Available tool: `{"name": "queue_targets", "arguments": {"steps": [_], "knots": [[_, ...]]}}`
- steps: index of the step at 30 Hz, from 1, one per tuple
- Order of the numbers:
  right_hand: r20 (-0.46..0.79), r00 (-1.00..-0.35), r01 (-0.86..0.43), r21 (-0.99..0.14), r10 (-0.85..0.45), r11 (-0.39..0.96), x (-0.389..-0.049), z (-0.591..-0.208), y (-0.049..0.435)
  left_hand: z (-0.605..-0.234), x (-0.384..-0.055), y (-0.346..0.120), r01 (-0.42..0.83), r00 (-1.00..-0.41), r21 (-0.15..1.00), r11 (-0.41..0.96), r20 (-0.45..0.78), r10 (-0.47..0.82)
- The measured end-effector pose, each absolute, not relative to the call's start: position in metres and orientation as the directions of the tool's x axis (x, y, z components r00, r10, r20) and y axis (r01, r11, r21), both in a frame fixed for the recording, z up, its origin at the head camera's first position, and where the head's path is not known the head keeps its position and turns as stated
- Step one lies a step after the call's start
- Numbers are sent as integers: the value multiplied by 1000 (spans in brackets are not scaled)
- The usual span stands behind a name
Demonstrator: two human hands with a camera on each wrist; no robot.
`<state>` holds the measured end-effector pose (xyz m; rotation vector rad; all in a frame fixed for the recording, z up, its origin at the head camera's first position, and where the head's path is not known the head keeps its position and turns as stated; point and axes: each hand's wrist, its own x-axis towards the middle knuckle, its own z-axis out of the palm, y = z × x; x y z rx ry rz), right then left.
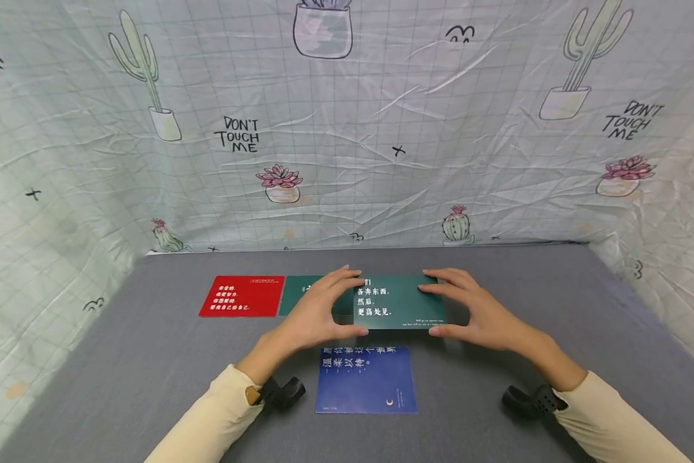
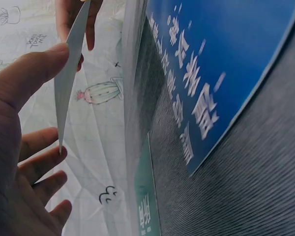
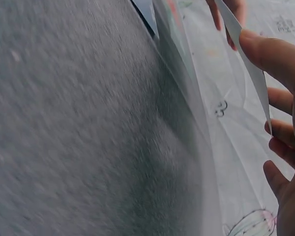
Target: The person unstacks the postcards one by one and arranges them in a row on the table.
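Observation:
Both hands hold a dark green card with white Chinese lettering (image 1: 401, 303) raised off the table. My left hand (image 1: 316, 310) grips its left end, thumb on the near edge and fingertips at the far edge. At the opposite end my right hand (image 1: 482, 313) has the same grip. The wrist views show the card almost edge-on, its pale underside (image 2: 69, 83) visible in the left one. A blue card (image 1: 366, 386) lies on the table nearer the body. Behind my left hand lies another green card (image 1: 296, 301), partly covered, beside a red card (image 1: 242, 297).
A grey cloth (image 1: 150, 386) covers the table. Behind it hangs a creased pale curtain (image 1: 370, 193) printed with cacti, and it wraps round both sides. Each wrist wears a small black camera, the left camera (image 1: 285, 392) standing close to the blue card.

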<state>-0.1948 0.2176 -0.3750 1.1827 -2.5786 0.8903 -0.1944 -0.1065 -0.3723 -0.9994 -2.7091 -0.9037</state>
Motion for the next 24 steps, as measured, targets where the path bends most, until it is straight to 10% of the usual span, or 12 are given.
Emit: {"name": "queue_targets", "arguments": {"steps": [24], "knots": [[301, -726, -675, -485, -618, 556, -232, -396, 224, -384, -232, -94, 582, -805, 402, 707, 162, 571]]}}
